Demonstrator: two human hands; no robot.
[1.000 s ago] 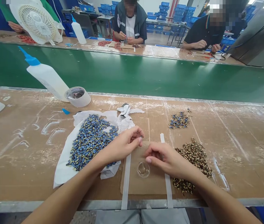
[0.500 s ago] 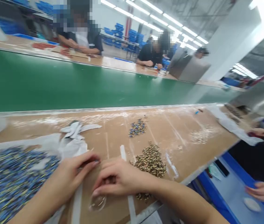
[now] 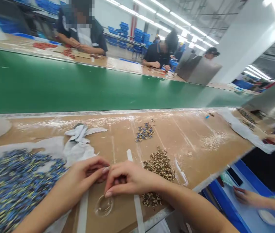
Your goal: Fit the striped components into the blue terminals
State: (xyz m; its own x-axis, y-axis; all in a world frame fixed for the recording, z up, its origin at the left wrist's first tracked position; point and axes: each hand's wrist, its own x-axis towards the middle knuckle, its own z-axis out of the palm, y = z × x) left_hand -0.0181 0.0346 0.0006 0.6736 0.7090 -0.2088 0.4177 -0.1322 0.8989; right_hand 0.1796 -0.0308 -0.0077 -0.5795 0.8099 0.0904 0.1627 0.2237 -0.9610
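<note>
My left hand (image 3: 91, 174) is closed, thumb and fingertips pinched together; whatever sits in the pinch is too small to name. Its fingertips meet those of my right hand (image 3: 130, 178), which is also closed in a pinch, its content hidden by the fingers. Just below the right thumb lies a small clear round dish or ring (image 3: 104, 206) on the brown table covering. A heap of small brass-and-dark parts (image 3: 160, 163) lies right of my right hand and continues below the wrist. Left of my left forearm spreads a large heap of blue-and-yellow parts (image 3: 21, 187) on white sheeting.
A small blue-and-yellow pile (image 3: 144, 132) and crumpled white paper (image 3: 79, 137) lie beyond my hands. A green conveyor belt (image 3: 103, 89) runs across behind. At right, a co-worker's hand (image 3: 249, 196) is over a blue tray (image 3: 234, 207). Other people sit across the belt.
My two hands have drawn together so that the fingertips meet, the left moving right and slightly up. The co-worker's hand at right has moved left, over the tray.
</note>
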